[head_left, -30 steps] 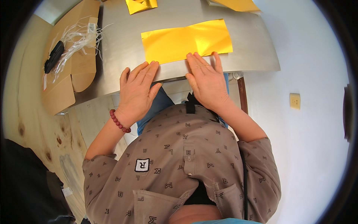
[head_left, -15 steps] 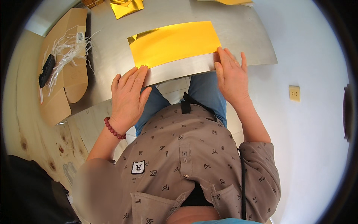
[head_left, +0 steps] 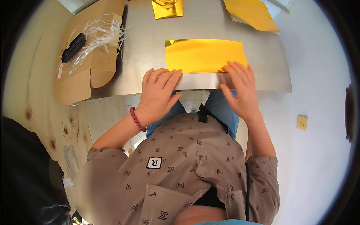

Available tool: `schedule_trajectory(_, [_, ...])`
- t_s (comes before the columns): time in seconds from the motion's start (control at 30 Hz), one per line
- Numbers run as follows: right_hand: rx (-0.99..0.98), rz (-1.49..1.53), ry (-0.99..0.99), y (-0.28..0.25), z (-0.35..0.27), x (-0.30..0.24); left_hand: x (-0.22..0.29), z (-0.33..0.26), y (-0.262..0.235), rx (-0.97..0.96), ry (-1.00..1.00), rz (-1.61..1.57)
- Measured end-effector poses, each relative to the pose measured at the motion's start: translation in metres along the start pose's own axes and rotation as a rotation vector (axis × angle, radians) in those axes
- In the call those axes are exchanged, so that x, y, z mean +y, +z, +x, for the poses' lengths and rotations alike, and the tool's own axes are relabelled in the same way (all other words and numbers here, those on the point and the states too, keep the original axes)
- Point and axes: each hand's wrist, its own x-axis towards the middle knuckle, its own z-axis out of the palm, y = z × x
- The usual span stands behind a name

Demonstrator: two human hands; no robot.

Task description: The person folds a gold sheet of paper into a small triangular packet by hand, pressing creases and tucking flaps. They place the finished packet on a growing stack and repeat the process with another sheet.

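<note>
A rectangular sheet of golden-yellow paper point(head_left: 206, 56) lies flat on the metal table, with a shiny gold strip at its far left corner. At the near left corner of the sheet rest the fingertips of my left hand point(head_left: 159, 93), its fingers stretched out and the thumb apart. My right hand point(head_left: 243, 92), slightly blurred, lies over the near right part of the sheet with fingers extended and thumb spread. Both hands are open and grip nothing. Farther back sits a folded piece of shiny gold paper point(head_left: 167, 10).
A stack of golden-yellow sheets point(head_left: 253, 15) lies at the table's far right. On the left, an opened cardboard box point(head_left: 101, 56) bears white plastic strands point(head_left: 93, 41) and a black object point(head_left: 74, 47). The metal table's point(head_left: 144, 52) near edge runs just before me.
The whole view has shifted, so the table and its things appear farther right and lower. My right hand's fingers have come inward over the sheet from its right corner; my left stays at its corner.
</note>
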Motion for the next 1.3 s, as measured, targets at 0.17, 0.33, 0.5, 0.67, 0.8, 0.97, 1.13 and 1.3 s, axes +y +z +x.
schedule_trajectory(0.17, [-0.095,0.161,-0.061,0.017,0.024,-0.014,0.017,0.003,0.000,-0.026,-0.011,-0.116])
schedule_trajectory(0.33, [-0.227,0.245,-0.192,0.027,0.040,-0.014,0.038,0.011,0.002,-0.007,0.001,-0.401])
schedule_trajectory(0.5, [-0.311,0.313,-0.202,0.021,0.050,-0.003,0.010,0.028,0.006,-0.007,0.024,-0.308])
schedule_trajectory(0.67, [-0.347,0.312,-0.187,0.018,0.050,-0.005,-0.015,0.027,0.010,-0.007,0.046,-0.170])
schedule_trajectory(0.8, [-0.274,0.300,-0.185,0.027,0.047,-0.008,-0.029,0.022,0.005,-0.012,0.044,-0.161])
schedule_trajectory(0.97, [-0.253,0.336,-0.169,0.032,0.044,-0.001,-0.039,0.020,0.001,-0.024,0.024,-0.206])
schedule_trajectory(1.13, [-0.122,0.333,-0.073,0.033,0.044,-0.001,-0.044,0.026,0.000,-0.018,0.000,-0.266])
schedule_trajectory(1.3, [-0.072,0.289,0.057,0.033,0.048,-0.004,-0.048,0.035,0.001,0.009,-0.004,-0.281])
